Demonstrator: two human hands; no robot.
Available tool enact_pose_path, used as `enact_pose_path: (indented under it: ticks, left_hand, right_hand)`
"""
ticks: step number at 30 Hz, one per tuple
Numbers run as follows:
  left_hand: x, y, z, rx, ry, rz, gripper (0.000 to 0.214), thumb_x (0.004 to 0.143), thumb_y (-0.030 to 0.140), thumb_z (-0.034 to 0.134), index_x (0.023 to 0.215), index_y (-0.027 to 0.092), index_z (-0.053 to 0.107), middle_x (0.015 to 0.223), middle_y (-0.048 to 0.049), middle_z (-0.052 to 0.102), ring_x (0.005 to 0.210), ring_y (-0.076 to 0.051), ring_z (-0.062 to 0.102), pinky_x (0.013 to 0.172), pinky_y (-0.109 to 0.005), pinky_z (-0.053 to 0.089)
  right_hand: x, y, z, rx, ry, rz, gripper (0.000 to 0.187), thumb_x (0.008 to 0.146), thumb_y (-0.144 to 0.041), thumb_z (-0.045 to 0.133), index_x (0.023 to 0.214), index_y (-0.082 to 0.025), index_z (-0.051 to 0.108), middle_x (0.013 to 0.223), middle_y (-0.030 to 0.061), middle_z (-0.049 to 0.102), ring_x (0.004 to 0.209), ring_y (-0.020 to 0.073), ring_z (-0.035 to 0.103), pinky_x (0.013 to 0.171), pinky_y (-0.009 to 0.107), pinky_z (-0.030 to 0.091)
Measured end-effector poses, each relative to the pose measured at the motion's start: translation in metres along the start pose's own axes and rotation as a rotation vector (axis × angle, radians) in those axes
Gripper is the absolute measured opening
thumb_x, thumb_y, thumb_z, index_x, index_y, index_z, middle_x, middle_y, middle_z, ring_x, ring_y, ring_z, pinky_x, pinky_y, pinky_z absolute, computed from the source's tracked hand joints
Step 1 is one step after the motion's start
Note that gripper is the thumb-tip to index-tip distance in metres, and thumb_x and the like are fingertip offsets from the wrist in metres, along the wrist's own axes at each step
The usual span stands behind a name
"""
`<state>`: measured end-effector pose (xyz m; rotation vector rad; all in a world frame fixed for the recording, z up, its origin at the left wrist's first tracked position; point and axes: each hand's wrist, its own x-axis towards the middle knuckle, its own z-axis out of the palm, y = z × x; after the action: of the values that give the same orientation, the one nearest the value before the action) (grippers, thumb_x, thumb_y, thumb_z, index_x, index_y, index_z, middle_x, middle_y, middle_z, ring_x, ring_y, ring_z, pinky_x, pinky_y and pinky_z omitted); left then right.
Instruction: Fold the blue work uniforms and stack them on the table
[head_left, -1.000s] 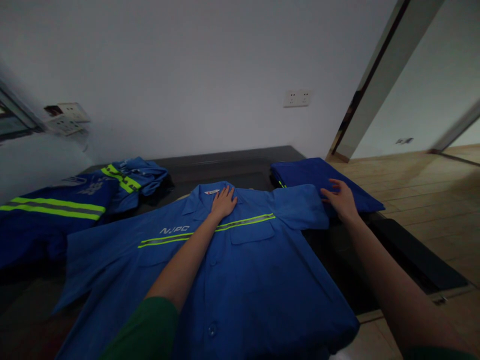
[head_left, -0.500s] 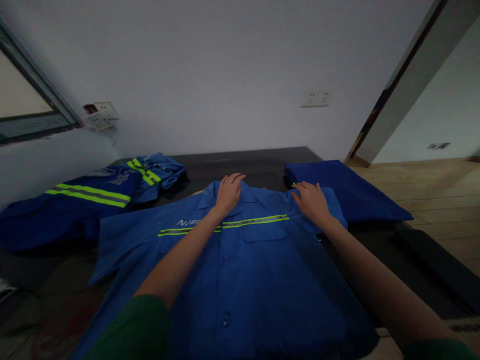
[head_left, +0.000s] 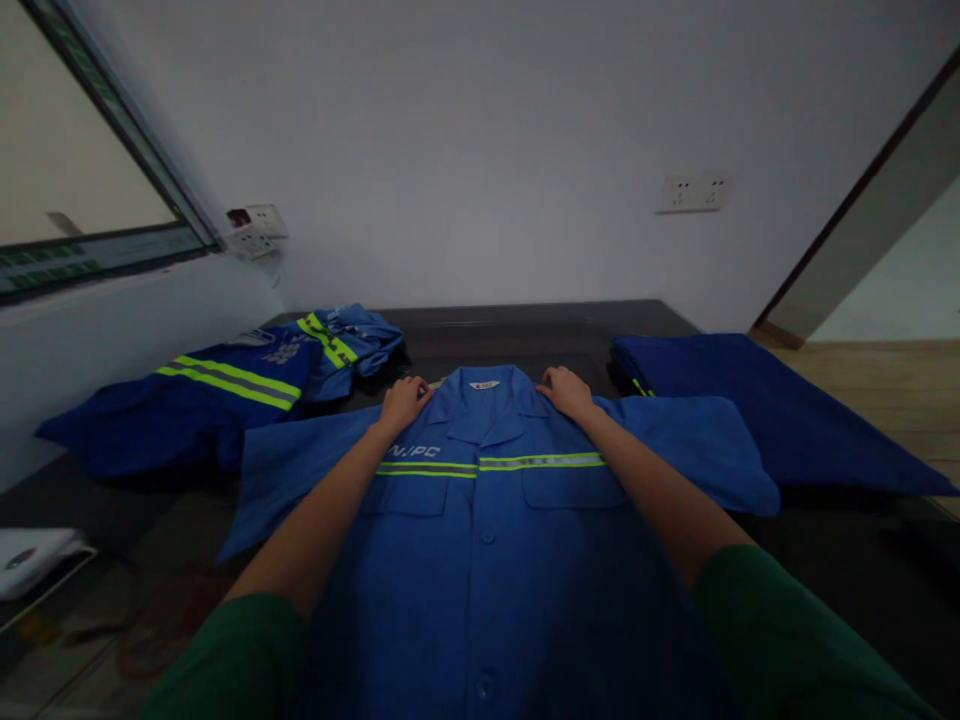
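A blue work shirt (head_left: 495,560) with a yellow-green reflective chest stripe lies front up, buttoned and spread flat on a dark table (head_left: 517,325). My left hand (head_left: 403,402) rests on its left shoulder beside the collar, fingers curled onto the cloth. On the other side of the collar, my right hand (head_left: 566,391) lies on the right shoulder with its fingers bent over the fabric. Both short sleeves are spread outward.
Crumpled blue garments with reflective stripes (head_left: 225,385) lie at the back left. A folded dark blue garment (head_left: 750,400) sits at the right. A white object (head_left: 34,560) is at the left edge. Wall sockets (head_left: 694,193) and a wooden floor (head_left: 892,385) show behind.
My left hand slid from the collar's middle to the left shoulder. My right hand came from the right sleeve to the right shoulder. The view turned left.
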<state>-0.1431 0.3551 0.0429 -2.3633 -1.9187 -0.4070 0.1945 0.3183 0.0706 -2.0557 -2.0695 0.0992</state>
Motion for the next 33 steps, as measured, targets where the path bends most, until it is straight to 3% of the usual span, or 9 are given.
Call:
enact_pose_path:
  ticks: [4, 9, 18, 22, 25, 28, 33]
  left_hand:
    - [0.006, -0.001, 0.000, 0.025, -0.043, 0.057, 0.029, 0.096, 0.039, 0.037, 0.096, 0.020, 0.059, 0.103, -0.0084, 0.065, 0.097, -0.022, 0.061, 0.079, -0.030, 0.046]
    - [0.018, -0.003, -0.002, 0.130, -0.066, -0.012, 0.034, 0.099, 0.041, 0.027, 0.109, 0.022, 0.053, 0.098, -0.0088, 0.069, 0.089, -0.023, 0.066, 0.072, -0.030, 0.045]
    - [0.063, -0.007, 0.003, 0.132, 0.011, 0.126, 0.025, 0.097, 0.033, 0.036, 0.105, 0.020, 0.056, 0.106, -0.0095, 0.065, 0.099, -0.023, 0.061, 0.084, -0.032, 0.042]
    - [0.069, -0.012, 0.004, 0.120, 0.034, 0.150, 0.027, 0.095, 0.032, 0.041, 0.114, 0.021, 0.056, 0.115, -0.0103, 0.060, 0.110, -0.025, 0.053, 0.090, -0.037, 0.040]
    - [0.055, -0.006, 0.000, 0.146, 0.088, 0.120, 0.034, 0.092, 0.026, 0.044, 0.125, 0.024, 0.052, 0.125, -0.0108, 0.055, 0.119, -0.027, 0.047, 0.096, -0.043, 0.036]
    - [0.024, 0.005, -0.005, 0.123, 0.086, 0.130, 0.039, 0.090, 0.023, 0.044, 0.128, 0.025, 0.052, 0.133, -0.0100, 0.051, 0.125, -0.026, 0.043, 0.102, -0.044, 0.033]
    - [-0.031, 0.009, -0.002, 0.043, -0.106, 0.105, 0.046, 0.095, 0.042, 0.038, 0.139, 0.033, 0.042, 0.148, -0.0049, 0.039, 0.135, -0.026, 0.035, 0.107, -0.046, 0.030]
  right_hand:
    - [0.004, -0.003, 0.006, -0.030, -0.040, 0.002, 0.024, 0.095, -0.035, 0.046, 0.105, -0.017, 0.058, 0.108, 0.0133, 0.066, 0.101, 0.0242, 0.062, 0.079, 0.032, 0.046]
    - [0.014, -0.002, 0.008, -0.099, 0.038, 0.026, 0.029, 0.098, -0.039, 0.036, 0.115, -0.020, 0.050, 0.100, 0.0133, 0.068, 0.090, 0.0268, 0.066, 0.071, 0.033, 0.046]
    - [0.059, 0.004, 0.017, -0.199, 0.075, -0.068, 0.028, 0.098, -0.036, 0.035, 0.117, -0.020, 0.048, 0.108, 0.0140, 0.066, 0.097, 0.0248, 0.064, 0.076, 0.032, 0.045]
    - [0.071, 0.008, 0.018, -0.215, 0.058, -0.118, 0.028, 0.098, -0.034, 0.037, 0.116, -0.018, 0.051, 0.111, 0.0138, 0.064, 0.099, 0.0243, 0.062, 0.076, 0.031, 0.046]
    - [0.065, 0.002, 0.012, -0.218, 0.128, -0.131, 0.027, 0.096, -0.030, 0.042, 0.116, -0.016, 0.054, 0.118, 0.0159, 0.060, 0.109, 0.0267, 0.055, 0.083, 0.035, 0.046]
    - [0.038, -0.012, 0.010, -0.156, 0.218, -0.156, 0.035, 0.095, -0.027, 0.042, 0.127, -0.015, 0.051, 0.129, 0.0169, 0.054, 0.118, 0.0283, 0.049, 0.092, 0.038, 0.043]
    - [-0.026, -0.020, 0.022, -0.059, 0.056, -0.153, 0.057, 0.094, -0.047, 0.041, 0.141, -0.015, 0.040, 0.147, 0.0186, 0.038, 0.132, 0.0354, 0.037, 0.103, 0.051, 0.034]
